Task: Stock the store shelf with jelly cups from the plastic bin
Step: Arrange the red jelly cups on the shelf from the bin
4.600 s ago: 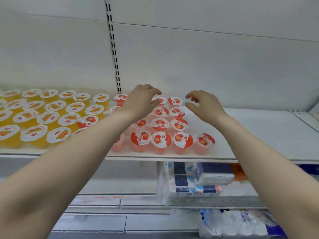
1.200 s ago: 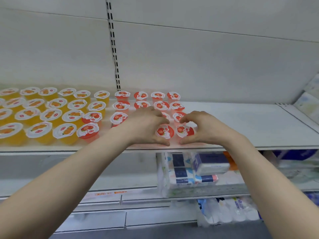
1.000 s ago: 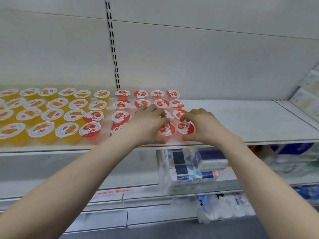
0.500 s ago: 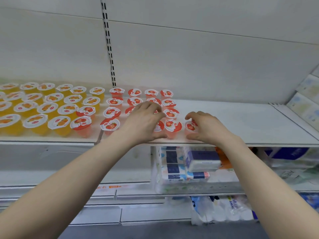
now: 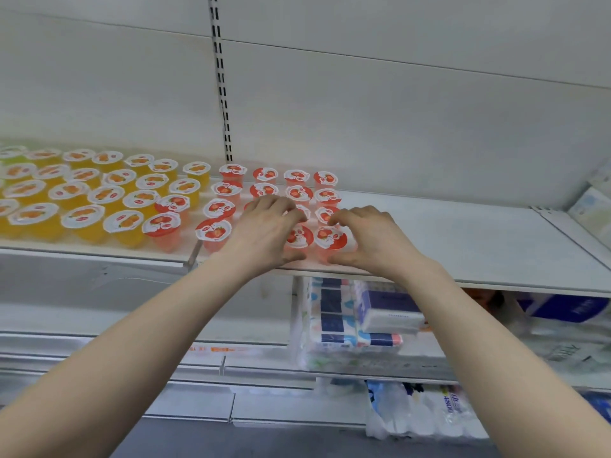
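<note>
Shelf [image 5: 463, 246]: bare surface from the red jelly cups [image 5: 325, 178] to its right edge, open from the front edge. Orange jelly cups [image 5: 109, 193] crowd the left end, back to front.

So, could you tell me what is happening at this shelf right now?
A person seems to be lining up jelly on the shelf. The left hand and the right hand curl round the two front red cups, which stand side by side at the shelf edge. More red ones sit behind, and orange cups fill the left. No bin is in view.
</note>
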